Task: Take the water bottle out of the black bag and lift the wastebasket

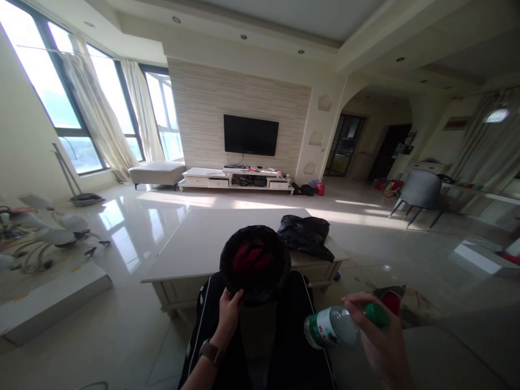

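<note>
Black-lined bin [255, 265] held up over the lap, something red showing inside through its round mouth. Left hand [229, 314] clamped on the bin's near rim, fingers curled over the edge. Right hand [379, 338] closed around a plastic bottle [337, 326], lying sideways, just right of the bin and apart from it: clear body, green cap, green-and-white label with red print. Beyond, a black bag [304, 234] slumped on the pale worktop [203, 244].
</note>
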The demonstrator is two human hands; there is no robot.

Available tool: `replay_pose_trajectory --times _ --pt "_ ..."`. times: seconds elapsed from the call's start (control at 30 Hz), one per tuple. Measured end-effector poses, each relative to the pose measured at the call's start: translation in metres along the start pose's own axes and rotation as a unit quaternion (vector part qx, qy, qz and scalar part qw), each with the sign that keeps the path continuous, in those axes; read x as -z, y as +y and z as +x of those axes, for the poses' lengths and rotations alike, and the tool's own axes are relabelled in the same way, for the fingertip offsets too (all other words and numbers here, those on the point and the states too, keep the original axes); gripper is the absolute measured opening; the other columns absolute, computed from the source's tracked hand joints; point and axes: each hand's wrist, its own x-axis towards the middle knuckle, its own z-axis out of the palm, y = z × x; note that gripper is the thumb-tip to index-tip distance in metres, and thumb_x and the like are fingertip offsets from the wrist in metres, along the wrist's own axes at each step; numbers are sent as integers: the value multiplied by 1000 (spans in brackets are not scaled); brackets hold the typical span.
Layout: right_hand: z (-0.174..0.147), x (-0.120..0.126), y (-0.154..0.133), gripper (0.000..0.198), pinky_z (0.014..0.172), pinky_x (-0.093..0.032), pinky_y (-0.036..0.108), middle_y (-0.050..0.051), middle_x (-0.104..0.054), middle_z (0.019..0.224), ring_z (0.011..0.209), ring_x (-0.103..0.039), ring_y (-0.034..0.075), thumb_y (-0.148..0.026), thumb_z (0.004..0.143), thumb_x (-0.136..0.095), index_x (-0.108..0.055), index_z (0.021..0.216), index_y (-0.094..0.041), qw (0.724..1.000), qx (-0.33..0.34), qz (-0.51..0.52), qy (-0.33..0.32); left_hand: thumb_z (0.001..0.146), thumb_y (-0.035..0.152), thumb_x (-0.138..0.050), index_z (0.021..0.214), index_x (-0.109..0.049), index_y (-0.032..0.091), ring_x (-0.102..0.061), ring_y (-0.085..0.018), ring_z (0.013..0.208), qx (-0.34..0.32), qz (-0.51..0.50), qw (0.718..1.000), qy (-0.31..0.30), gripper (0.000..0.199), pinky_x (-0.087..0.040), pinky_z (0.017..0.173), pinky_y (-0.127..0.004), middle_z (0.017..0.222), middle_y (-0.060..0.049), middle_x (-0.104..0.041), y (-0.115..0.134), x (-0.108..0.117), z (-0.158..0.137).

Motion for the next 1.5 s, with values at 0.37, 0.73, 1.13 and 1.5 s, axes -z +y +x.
replay_pose_trajectory --times 0.37,0.73,1.13,1.5 --pt "40 -129 -8 3 87 -52 30 4 -65 102 95 -65 16 -25 96 -71 -73 98 -24 948 297 -15 -114 63 36 -99 108 -75 17 -75 -22 90 7 -2 999 -41 55 -59 78 -29 103 -8 -80 -22 2 -4" --pt "74 -239 123 20 82 -55 35 6 -62 108 87 -64 20 -35 87 -78 -79 105 -24 919 167 -203 -295 68 39 -97 116 -76 17 -76 -29 103 5 18 999 -47 56 -60 91 -39 113 -13 -81 -25 8 -6" --pt "46 -145 151 33 120 -38 57 13 -59 124 127 -52 34 -41 85 -70 -69 113 -23 984 43 -143 -98 74 38 -95 116 -74 17 -75 -28 105 30 2 998 -55 52 -60 92 -38 113 -11 -80 -27 8 -9" --pt "-1 -121 195 57 97 -61 46 7 -70 136 131 -65 29 -51 73 -85 -69 123 -28 914 -321 239 -70 70 40 -97 118 -73 22 -71 -25 113 69 -61 994 -55 56 -61 93 -35 127 -10 -74 -18 2 -8"
